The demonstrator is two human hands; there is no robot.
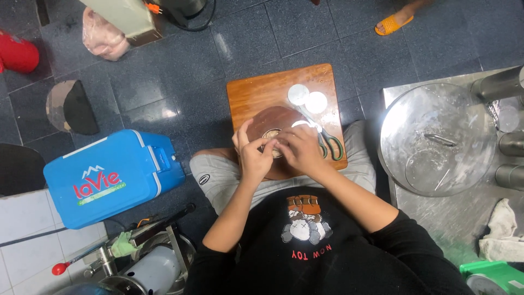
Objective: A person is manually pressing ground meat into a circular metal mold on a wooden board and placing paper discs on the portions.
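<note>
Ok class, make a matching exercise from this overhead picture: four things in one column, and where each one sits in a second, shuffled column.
Things:
1. scissors
2. blue cooler box
3. metal bowl
4. two white discs

Places:
A. on the floor, on the left of the picture
B. far end of the wooden board
C. on the board, beside the right hand
D. on the steel table, right side of the picture

Pairs: 1-C, 2-A, 3-D, 4-B

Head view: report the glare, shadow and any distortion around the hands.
Head view: glare whitens the steel bowl and floor tiles; left hand and right hand shade the small round piece on the wooden board; wide-angle bending at edges.
</note>
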